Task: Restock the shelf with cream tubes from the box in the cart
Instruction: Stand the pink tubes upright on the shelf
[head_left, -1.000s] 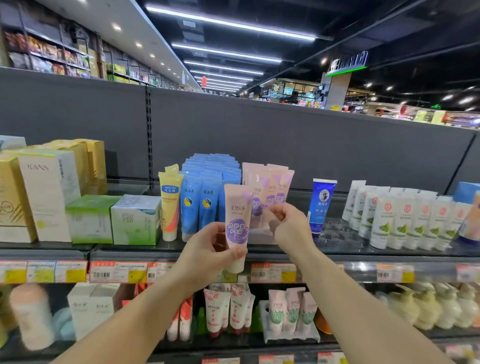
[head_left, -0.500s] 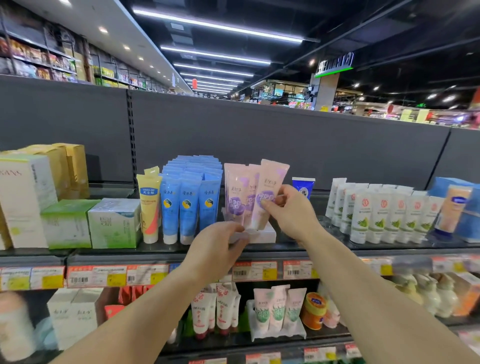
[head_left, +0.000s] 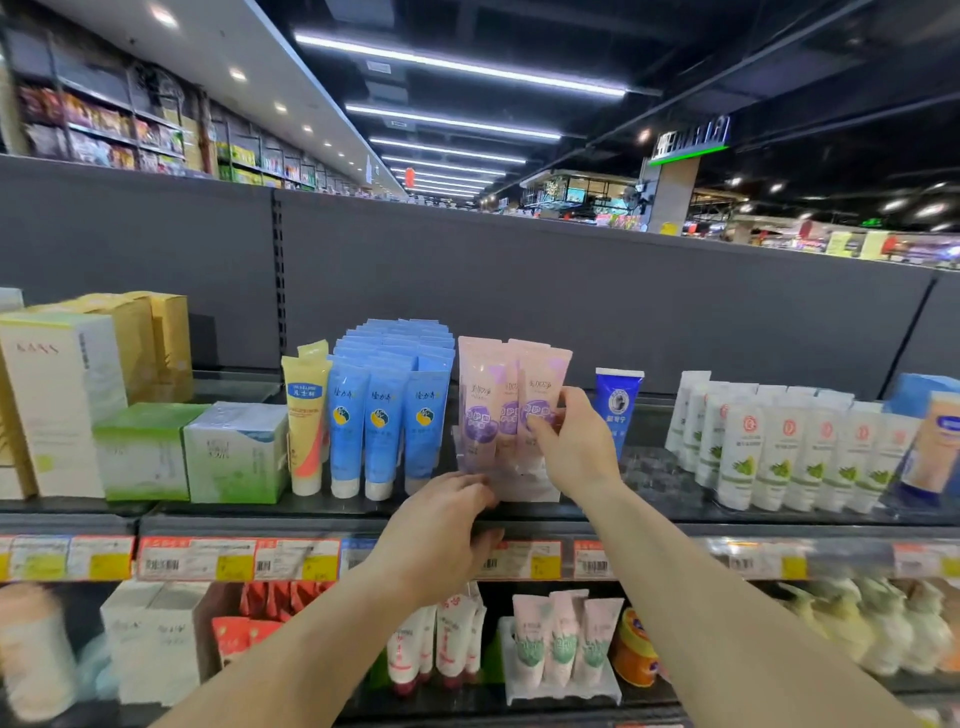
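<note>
since a second ago the pink cream tube (head_left: 540, 400) has left the left hand (head_left: 441, 540), now loose-fingered at the shelf (head_left: 649, 512) edge, and stands in its row, right hand (head_left: 574, 447) pinching it: one restocked

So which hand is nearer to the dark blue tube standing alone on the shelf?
Right. The right hand holds a pink tube just left of the dark blue tube; the left hand is lower, further left.
</note>
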